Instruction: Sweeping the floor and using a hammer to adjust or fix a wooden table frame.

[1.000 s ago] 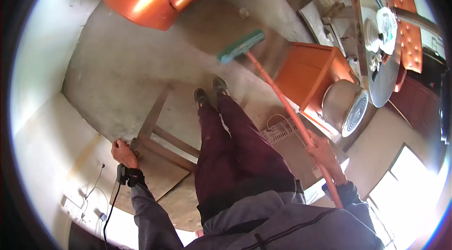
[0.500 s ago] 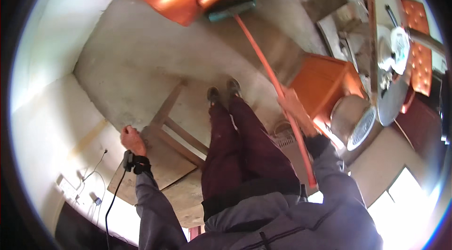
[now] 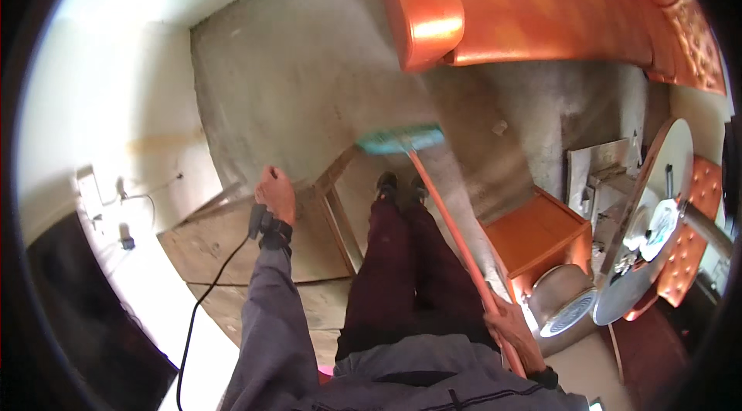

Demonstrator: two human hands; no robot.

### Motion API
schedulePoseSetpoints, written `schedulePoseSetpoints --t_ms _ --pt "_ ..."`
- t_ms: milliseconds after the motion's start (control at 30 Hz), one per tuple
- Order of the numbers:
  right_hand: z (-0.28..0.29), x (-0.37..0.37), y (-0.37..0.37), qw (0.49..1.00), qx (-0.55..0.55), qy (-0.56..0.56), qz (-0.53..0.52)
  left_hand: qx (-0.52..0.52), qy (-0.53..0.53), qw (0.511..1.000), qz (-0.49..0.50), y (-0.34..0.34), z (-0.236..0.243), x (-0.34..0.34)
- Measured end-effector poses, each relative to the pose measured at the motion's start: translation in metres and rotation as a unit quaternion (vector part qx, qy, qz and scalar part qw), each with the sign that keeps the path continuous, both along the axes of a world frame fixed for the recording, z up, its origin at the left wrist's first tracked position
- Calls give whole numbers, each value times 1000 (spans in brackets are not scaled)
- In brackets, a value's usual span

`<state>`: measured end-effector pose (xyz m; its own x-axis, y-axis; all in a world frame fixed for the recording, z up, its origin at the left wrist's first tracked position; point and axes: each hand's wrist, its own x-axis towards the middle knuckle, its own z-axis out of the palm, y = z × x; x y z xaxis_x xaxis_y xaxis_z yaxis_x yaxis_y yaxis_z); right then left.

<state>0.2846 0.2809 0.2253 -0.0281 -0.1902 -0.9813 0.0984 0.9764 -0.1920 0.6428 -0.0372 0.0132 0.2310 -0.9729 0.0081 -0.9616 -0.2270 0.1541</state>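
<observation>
My right hand (image 3: 512, 330) is wrapped round the upper part of the orange-red handle of a broom (image 3: 450, 227). Its wide teal broom head (image 3: 400, 139) is blurred and lies on the concrete floor (image 3: 297, 82) just beyond my shoes. My left hand (image 3: 277, 196), curled into a loose fist with nothing showing in it, is held out over a wooden table (image 3: 255, 245). A dark strap with a small device and a black cable is on that wrist.
Ahead stands a shiny orange sofa (image 3: 541, 13). To the right are an orange wooden cabinet (image 3: 533, 233), a round metal drum (image 3: 562, 295) and a round table (image 3: 671, 148) bearing small items. A pale wall (image 3: 143, 125) with a socket and cords runs along the left.
The broom head has come back from the sofa's edge toward my feet, and my right hand has drawn nearer my body. The view has shifted, showing more of the sofa.
</observation>
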Motion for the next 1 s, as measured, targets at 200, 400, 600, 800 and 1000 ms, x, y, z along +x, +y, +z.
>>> schedulePoseSetpoints --t_ms 200,400,600,800,1000 --pt "-86 3 -148 949 -236 2 209 -13 17 1000 22 -3 8 -1" --pt "-206 49 -244 924 -355 -94 106 -40 34 998 21 -2 3 -12" --pt "-215 -15 -107 890 -249 111 366 -20 32 998 40 0 11 -3" --pt "-114 -98 31 869 -202 224 393 -28 35 999 30 -2 9 -12" --pt "-26 -93 2 976 5 106 190 -27 28 999 25 -3 5 -10"
